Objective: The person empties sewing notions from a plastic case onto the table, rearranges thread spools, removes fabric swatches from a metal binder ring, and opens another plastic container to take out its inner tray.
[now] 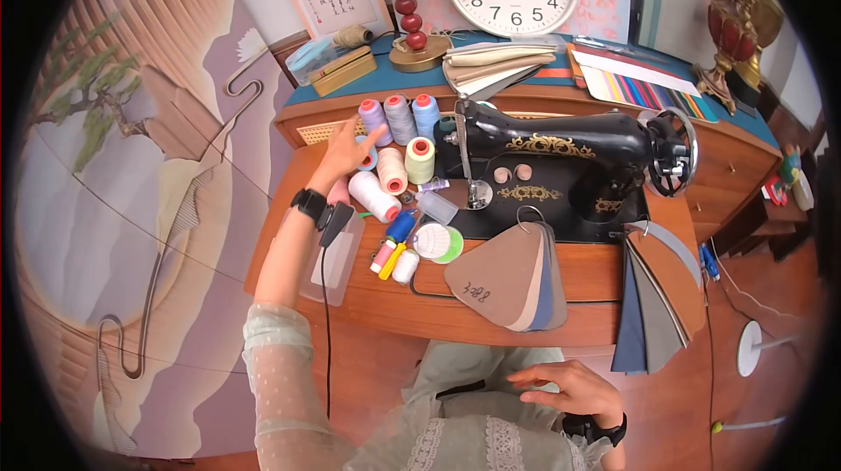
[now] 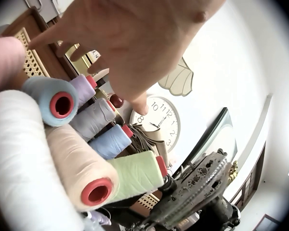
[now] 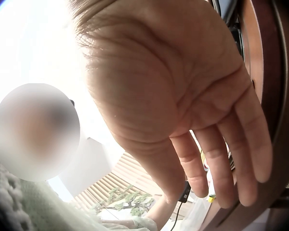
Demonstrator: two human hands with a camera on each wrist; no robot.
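Note:
My left hand (image 1: 346, 157) hovers at the left of a cluster of thread cones, fingers spread and holding nothing. Right by the fingers are a lavender cone (image 1: 372, 123) and a light blue cone (image 2: 37, 96), the latter partly hidden by the hand in the head view. Grey (image 1: 399, 123), blue (image 1: 427, 120), pale green (image 1: 420, 169), peach (image 1: 391, 173) and white (image 1: 373, 199) thread cones lie close around. In the right wrist view my right hand (image 3: 183, 91) shows a bare palm with extended fingers; the head view places it above my lap, away from the table.
A black sewing machine (image 1: 552, 142) stands right of the cones. Small spools, including a blue one (image 1: 400, 226), sit in front of them. Leather swatch rings (image 1: 499, 274) lie near the front edge. A translucent plastic box (image 1: 336, 269) is below the left forearm, with a cable hanging from the wrist.

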